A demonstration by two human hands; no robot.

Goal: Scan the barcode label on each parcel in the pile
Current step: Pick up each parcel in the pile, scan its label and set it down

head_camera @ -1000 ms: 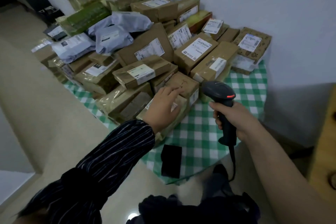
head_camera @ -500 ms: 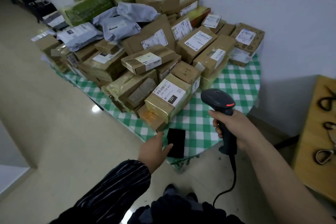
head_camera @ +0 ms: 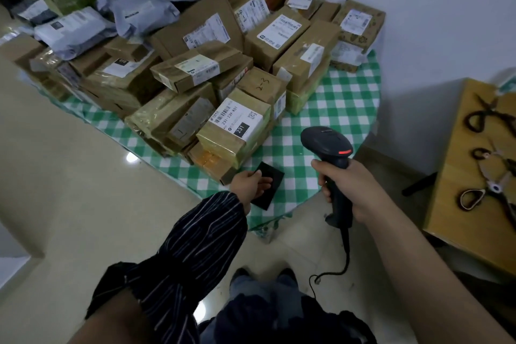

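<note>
Gripping scanner (head_camera: 326, 145) by handle with right hand (head_camera: 349, 187), head aimed far-left. Nearest label (head_camera: 237, 121), on front parcel (head_camera: 223, 145), face up just beyond scanner head, leftward; barcode strip running near-left to far-right. Left hand (head_camera: 251, 184) nearer parcel, resting on black pad (head_camera: 272, 179) at counter (head_camera: 335, 109) edge; grip unclear.

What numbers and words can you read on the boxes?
"231-239 K01": white label on the front box.
"231": black patch on that label.
"2-3": handwritten on the small brown box behind it.
Other parcel labels: too blurred to read.
</note>
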